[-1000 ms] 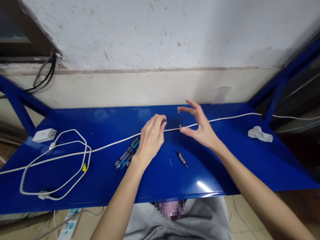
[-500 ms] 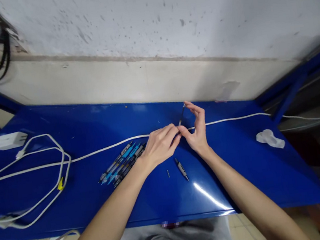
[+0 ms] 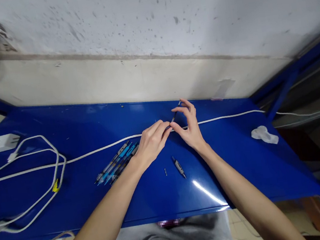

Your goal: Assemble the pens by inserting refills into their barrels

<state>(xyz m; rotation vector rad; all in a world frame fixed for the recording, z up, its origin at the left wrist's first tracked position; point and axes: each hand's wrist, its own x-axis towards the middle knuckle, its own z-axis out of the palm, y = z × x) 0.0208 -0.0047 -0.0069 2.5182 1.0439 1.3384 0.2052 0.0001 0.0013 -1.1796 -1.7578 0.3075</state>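
My left hand is closed in a pinch round the lower end of a slim dark pen part, which slants up to the right above the table. My right hand grips the same part, its thumb by the lower end and its fingers curled near the upper end. Whether it is a refill or a barrel, I cannot tell. Below the hands lie a grey pen front section with a pointed tip and a tiny dark cylindrical piece. Several blue and dark pens lie bunched left of my left forearm, partly hidden by it.
A white cable crosses the blue table behind and under my hands, with loops at the left. A white power adapter sits back left. Crumpled translucent plastic lies at the right. The wall rises behind.
My right fingers have curled in along the pen part, which now leans more to the right. My left hand stays pinched at its lower end. The view has shifted slightly.
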